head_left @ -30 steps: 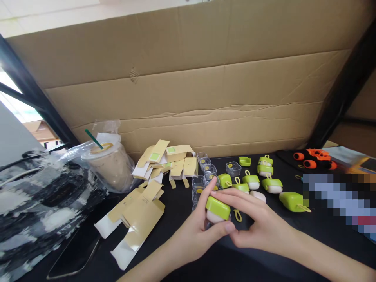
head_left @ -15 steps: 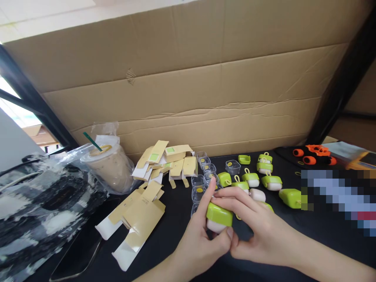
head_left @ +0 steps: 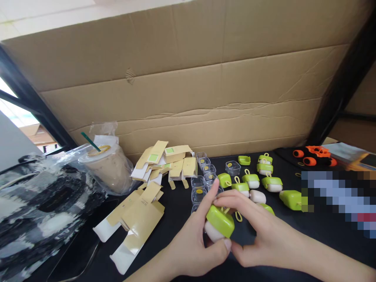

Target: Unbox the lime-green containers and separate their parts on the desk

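Holding tilted green-and-white case [head_left: 220,223] between left hand [head_left: 194,243] and right hand [head_left: 261,235], both curled close. Left hand touches low edge; right hand touches top. Case in middle, near side, above black table [head_left: 179,209]. More green cases [head_left: 251,178] farther, to right. Clear boxes [head_left: 199,195] just past left hand. Tan paper boxes [head_left: 147,221] at left.

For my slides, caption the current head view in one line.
Left hand and right hand hold a green-and-white case above a black table, near clear boxes and tan cartons.
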`<state>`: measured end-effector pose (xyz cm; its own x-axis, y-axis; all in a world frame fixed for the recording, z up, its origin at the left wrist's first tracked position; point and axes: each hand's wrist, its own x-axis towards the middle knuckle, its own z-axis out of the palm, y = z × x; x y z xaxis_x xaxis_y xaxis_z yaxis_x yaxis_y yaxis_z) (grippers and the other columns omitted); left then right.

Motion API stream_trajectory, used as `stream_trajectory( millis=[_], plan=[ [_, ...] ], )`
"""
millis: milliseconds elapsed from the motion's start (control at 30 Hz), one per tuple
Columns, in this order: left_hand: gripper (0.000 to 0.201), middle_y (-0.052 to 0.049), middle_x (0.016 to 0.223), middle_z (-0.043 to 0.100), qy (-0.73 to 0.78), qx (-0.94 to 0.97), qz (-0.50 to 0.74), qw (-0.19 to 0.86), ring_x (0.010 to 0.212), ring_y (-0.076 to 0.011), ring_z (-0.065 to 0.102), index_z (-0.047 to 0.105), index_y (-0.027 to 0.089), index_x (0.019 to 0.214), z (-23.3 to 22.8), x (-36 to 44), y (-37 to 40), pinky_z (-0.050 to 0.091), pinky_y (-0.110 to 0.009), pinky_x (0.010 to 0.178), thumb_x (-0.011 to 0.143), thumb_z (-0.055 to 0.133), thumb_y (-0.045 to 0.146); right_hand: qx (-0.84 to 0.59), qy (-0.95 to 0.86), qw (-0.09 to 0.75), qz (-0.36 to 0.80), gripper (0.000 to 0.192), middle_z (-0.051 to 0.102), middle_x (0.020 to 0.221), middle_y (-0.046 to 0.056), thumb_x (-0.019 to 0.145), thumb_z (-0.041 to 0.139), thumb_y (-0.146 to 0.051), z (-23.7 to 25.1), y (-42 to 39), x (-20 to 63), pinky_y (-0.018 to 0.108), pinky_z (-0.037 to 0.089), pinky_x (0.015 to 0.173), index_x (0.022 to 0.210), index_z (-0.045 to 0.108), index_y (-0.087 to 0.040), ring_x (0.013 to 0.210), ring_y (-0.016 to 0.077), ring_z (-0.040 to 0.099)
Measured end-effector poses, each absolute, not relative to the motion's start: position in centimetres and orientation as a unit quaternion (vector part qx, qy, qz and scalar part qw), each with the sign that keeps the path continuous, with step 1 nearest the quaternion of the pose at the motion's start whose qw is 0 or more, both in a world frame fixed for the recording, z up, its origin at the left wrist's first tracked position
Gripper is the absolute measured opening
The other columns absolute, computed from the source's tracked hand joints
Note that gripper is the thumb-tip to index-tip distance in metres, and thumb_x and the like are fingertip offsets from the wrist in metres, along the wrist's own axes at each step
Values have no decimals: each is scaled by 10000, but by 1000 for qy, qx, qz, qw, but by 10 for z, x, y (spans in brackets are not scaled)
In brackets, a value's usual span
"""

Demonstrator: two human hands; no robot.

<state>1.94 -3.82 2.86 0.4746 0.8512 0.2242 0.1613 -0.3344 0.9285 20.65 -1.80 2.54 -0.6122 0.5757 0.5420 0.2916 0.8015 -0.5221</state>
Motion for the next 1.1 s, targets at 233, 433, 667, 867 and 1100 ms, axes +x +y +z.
stream_trajectory(
  millis=[233,433,667,867,1100],
  plan=[
    [993,-10,865,591,333,603,382,617,745,-146,589,1,243,1465,27,21,-34,470,-311,757,760,689,368,-249,-868,365,228,619,529,1262,68,712,628,-103,32,-10,212,338,476,953,1249,387,-296,1201,240,509],
    [879,3,867,570,332,640,321,614,759,-146,578,36,251,1433,34,15,-35,437,-308,757,804,624,428,-250,-854,306,339,542,548,1212,30,734,727,-240,33,-3,220,353,469,948,1214,489,-318,1132,226,549],
    [558,21,725,598,309,573,422,630,571,-114,563,339,219,1158,32,16,-27,413,-206,505,746,667,404,-219,-734,387,514,472,608,1040,31,795,686,-258,26,9,217,345,537,822,1206,454,-280,916,181,648],
    [292,23,691,548,430,559,436,559,458,-39,413,564,156,790,34,21,-22,300,-164,404,746,643,433,-280,-718,442,458,515,595,1161,26,796,688,-231,17,3,207,337,514,915,1220,412,-329,1043,180,618],
    [405,50,533,460,468,526,441,556,467,-53,383,620,128,754,34,21,-21,282,-175,437,649,708,510,-238,-781,399,418,504,502,1363,53,860,586,-182,18,-8,209,417,446,1028,1307,409,-333,1214,225,529]
  ],
)
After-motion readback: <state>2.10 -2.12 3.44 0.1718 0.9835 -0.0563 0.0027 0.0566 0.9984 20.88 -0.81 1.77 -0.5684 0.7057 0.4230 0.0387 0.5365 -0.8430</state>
